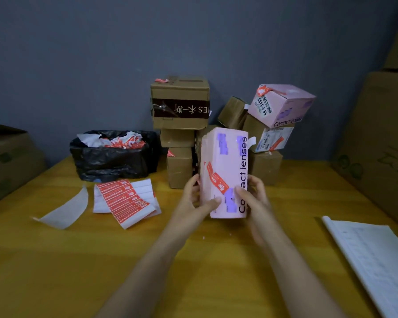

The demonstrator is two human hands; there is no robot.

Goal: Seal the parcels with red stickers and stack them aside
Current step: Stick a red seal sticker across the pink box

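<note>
Above the middle of the yellow tabletop (pixel 55 260), a pink parcel (pixel 225 161) printed "Contact lenses" is held upright, just in front of the parcel stack (pixel 179 104) at the wall. Both hands grasp it. The left hand (pixel 193 196) holds the left side with its thumb on the front face. The right hand (pixel 255 196) holds the right side in the same way. A red sticker (pixel 216 177) lies slantwise on the front face, running in from the left edge.

Step in hand, as judged: sealing is complete or nearly so, and the parcel is being checked or turned. The next move calls for pressing down any loose sticker end, then setting the parcel on the stack.

Surroundings:
- Large cartons (pixel 377 145) close off the right side. Another carton (pixel 9 157) stands at the left.
- The stack holds brown boxes and a tilted pink box (pixel 283 104) on top at the right. That box sits askew, so a careless placement could topple it.
- A black bin bag (pixel 113 157) holding torn paper stands left of the stack.
- A white pad (pixel 372 260) lies at the right edge of the tabletop.
- A sheet of red stickers (pixel 124 198) lies left of the hands, within reach.
- A peeled backing strip (pixel 67 210) lies beside that sheet.
</note>
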